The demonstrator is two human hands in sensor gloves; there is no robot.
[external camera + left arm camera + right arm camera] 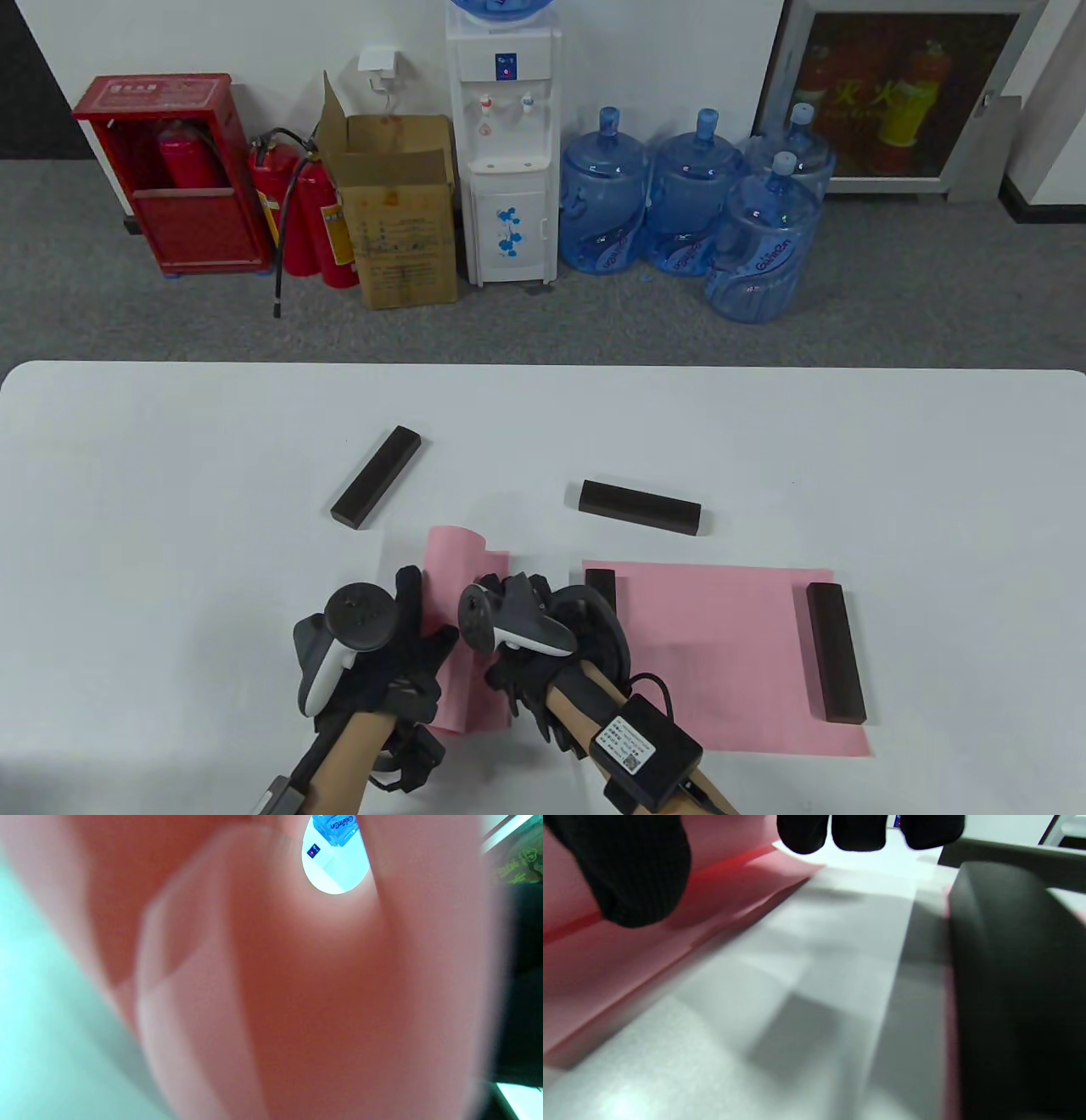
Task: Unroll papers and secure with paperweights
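Observation:
A pink sheet (721,654) lies flat on the white table, with a dark paperweight on its left edge (601,584) and one on its right edge (836,652). A second pink paper (462,586), still curled at its far end, lies between my hands. My left hand (399,645) rests on its left part with fingers spread; the left wrist view looks through the blurred pink curl (297,984). My right hand (530,624) is at the paper's right edge, thumb (628,870) over the pink paper (606,963), next to the paperweight (1018,984). Two free paperweights lie beyond, one (377,475) and another (640,507).
The table's far edge (543,367) faces a floor with a water dispenser (505,144), water jugs, a cardboard box and fire extinguishers. A black box on a cable (646,751) sits on my right forearm.

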